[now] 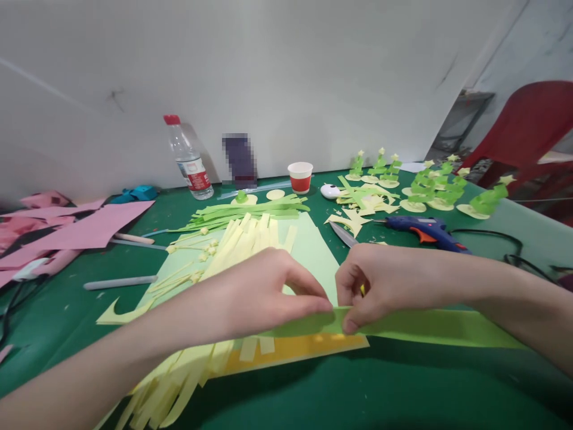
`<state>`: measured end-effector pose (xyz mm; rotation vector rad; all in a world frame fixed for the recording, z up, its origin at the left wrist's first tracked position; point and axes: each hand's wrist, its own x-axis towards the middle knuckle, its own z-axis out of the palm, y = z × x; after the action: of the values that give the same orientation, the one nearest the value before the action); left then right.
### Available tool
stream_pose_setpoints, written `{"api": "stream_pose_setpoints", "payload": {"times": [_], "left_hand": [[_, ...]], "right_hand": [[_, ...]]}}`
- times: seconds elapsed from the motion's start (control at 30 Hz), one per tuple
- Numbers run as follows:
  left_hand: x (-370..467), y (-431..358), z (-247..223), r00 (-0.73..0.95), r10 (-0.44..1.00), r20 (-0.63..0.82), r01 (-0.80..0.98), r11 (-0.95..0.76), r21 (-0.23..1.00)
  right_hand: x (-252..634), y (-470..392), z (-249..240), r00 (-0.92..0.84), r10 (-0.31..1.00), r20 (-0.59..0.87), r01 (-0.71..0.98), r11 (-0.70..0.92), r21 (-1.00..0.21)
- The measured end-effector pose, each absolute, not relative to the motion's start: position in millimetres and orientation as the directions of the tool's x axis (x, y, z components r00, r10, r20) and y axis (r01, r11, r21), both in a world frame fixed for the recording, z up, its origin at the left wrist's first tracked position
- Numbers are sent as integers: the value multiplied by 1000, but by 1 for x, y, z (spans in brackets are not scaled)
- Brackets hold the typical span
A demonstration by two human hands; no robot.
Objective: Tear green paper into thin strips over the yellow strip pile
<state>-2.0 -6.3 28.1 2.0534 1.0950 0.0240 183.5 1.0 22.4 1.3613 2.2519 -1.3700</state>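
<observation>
Seen from above, my two bare hands worked at the near edge of a green-covered table [430, 382]. A long, flat green paper strip [430, 327] stretched across the space in front of me, running from under my left hand out to the right, beneath my right forearm.

My left hand [273, 292] was nearly closed, its thumb and fingertips pinched together on the strip, with a small gap arched between thumb and forefinger. My right hand [369, 283] was just beside it, curled, its thumb pressed on the front face of the strip and its fingers bent behind. A short bare length of strip showed between the two thumbs. A pointed grey blade [342, 234] lay beyond my right hand, its lower end hidden there.

Under and beyond my left arm, pale yellow paper strips [244, 239] fanned over light green sheets [320, 245], with an orange sheet [295, 353] partly beneath. Farther right lay a blue glue gun [423, 232], near a group of small green paper plants [436, 185] topped with pale stars. At the back stood a red-and-white paper cup [300, 178] and a red-capped bottle [190, 161]. Pink sheets [89, 227] lay at far left.
</observation>
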Motion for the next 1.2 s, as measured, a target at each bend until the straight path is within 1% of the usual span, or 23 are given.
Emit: {"api": "stream_pose_setpoints", "payload": {"times": [0.07, 0.13, 0.33, 0.5, 0.63, 0.7, 0.8, 0.87, 0.97, 1.07, 1.2], "left_hand": [[7, -5, 28, 644, 670, -370, 692, -302, 656], [12, -3, 27, 626, 676, -388, 704, -276, 655], [15, 5, 25, 599, 675, -430, 719, -219, 659], [14, 4, 22, 608, 669, -427, 687, -173, 706], [11, 1, 20, 643, 658, -392, 644, -188, 741], [9, 0, 19, 656, 652, -380, 636, -207, 744], [9, 0, 18, 662, 640, -391, 647, -224, 729], [9, 0, 18, 669, 623, -405, 652, -231, 722], [9, -1, 19, 684, 589, -430, 645, -213, 733], [6, -1, 20, 677, 575, -460, 645, -162, 747], [-2, -1, 20, 648, 609, -458, 649, -126, 750]], "right_hand": [[180, 1, 25, -549, 616, -565, 788, 156, -596], [179, 3, 26, -538, 620, -572, 797, 153, -584], [182, 6, 24, -583, 604, -543, 772, 205, -602], [185, 7, 23, -569, 611, -550, 776, 180, -604], [189, 10, 22, -623, 579, -526, 729, 184, -660], [190, 11, 24, -641, 587, -496, 695, 168, -699], [190, 13, 26, -627, 601, -496, 691, 134, -710], [188, 13, 27, -635, 584, -505, 686, 127, -716], [187, 12, 26, -676, 557, -483, 641, 120, -758], [189, 12, 24, -685, 536, -494, 613, 56, -788], [197, 12, 20, -669, 524, -526, 594, -49, -803]]}}
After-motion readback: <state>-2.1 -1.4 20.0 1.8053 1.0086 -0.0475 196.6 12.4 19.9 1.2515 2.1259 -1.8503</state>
